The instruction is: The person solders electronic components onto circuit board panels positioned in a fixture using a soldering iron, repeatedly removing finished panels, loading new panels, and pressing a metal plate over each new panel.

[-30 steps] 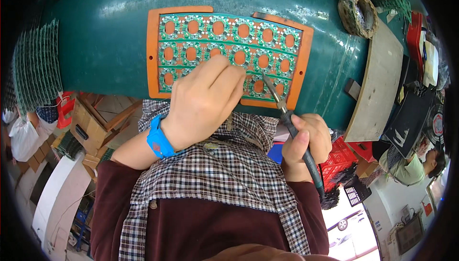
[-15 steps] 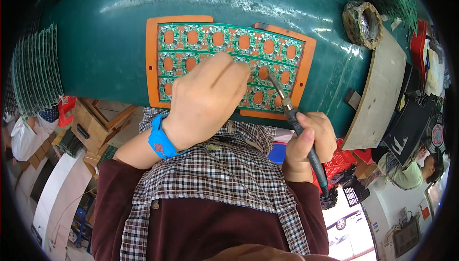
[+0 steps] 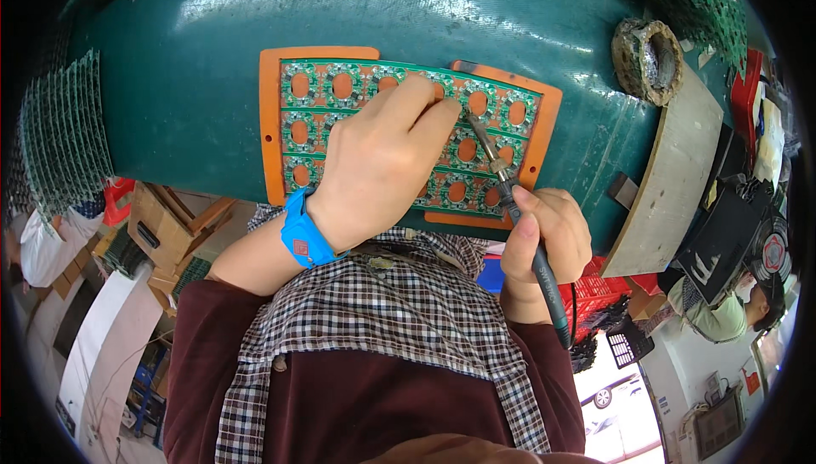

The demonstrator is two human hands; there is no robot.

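Observation:
An orange carrier frame [image 3: 270, 124] lies on the green bench mat [image 3: 187, 65] and holds a green circuit panel [image 3: 340, 86] made of several small round boards. My left hand [image 3: 378, 162], with a blue wrist strap [image 3: 299, 230], rests on the panel with its fingertips pinched near the upper middle; whether it holds solder wire is too small to tell. My right hand [image 3: 548, 239] grips a black soldering iron [image 3: 510, 200] like a pen. Its tip touches the panel just right of my left fingertips.
A coil-shaped tip cleaner [image 3: 648, 49] sits at the mat's far right, beside a pale board [image 3: 671, 183]. Stacks of green panels [image 3: 64, 141] stand at the left. Cardboard boxes [image 3: 161, 226] and red crates [image 3: 595, 285] lie below the bench. Another person [image 3: 722, 311] sits at the right.
Both hands have moved up and to the right across the panel. The iron's tip now touches a board farther up than a second ago.

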